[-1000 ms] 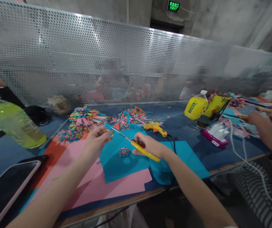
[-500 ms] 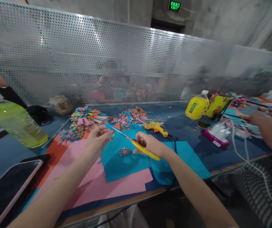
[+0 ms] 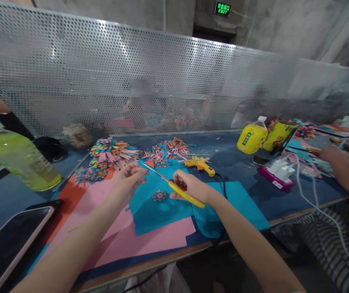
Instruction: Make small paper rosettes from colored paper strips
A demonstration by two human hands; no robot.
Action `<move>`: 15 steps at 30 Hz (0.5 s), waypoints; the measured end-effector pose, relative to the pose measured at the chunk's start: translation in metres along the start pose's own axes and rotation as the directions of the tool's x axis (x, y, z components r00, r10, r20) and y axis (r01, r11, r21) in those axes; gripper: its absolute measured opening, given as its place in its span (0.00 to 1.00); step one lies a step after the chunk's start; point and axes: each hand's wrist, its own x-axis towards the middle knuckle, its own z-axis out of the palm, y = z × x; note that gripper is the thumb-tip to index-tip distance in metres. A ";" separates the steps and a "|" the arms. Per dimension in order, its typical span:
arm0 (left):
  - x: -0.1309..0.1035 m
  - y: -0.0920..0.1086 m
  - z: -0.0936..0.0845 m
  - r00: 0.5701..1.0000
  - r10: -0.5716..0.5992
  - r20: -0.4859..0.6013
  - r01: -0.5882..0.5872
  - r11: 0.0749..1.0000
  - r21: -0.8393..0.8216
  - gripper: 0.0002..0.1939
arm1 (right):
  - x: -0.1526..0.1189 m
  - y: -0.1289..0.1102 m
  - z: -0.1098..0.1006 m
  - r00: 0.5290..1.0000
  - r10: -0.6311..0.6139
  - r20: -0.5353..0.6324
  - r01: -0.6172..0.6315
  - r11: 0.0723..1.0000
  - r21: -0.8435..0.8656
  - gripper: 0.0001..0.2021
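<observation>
My right hand (image 3: 189, 186) is closed round the yellow handles of the scissors (image 3: 186, 196), whose blades point up and left. Pinched in my left hand (image 3: 131, 178) is a small blue piece (image 3: 143, 163), right at the blade tips. Beneath the hands lies a blue sheet (image 3: 150, 217), with a small round flower-like paper piece (image 3: 159, 195) on it. A pink sheet (image 3: 116, 244) spreads under my left forearm. Beyond the hands lies a yellow glue gun (image 3: 200, 165), its black cord running to the right.
Fringed paper pieces (image 3: 110, 152) and loose strips (image 3: 170, 150) lie at the back. A green bottle (image 3: 18, 154) and phone (image 3: 16, 240) are at left. Yellow bottle (image 3: 252, 137), purple power strip (image 3: 276, 177) and another person's hands (image 3: 334, 160) are at right. A perforated metal screen (image 3: 174, 81) stands behind.
My left hand has shifted slightly right, and the small blue piece has moved with it toward the scissor blades. My right hand remains nearly in place.
</observation>
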 end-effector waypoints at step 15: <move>-0.002 0.001 0.001 1.000 0.001 -0.015 -0.001 1.000 0.004 0.15 | 0.003 0.003 0.003 0.999 -0.009 -0.042 0.009 1.000 -0.003 0.18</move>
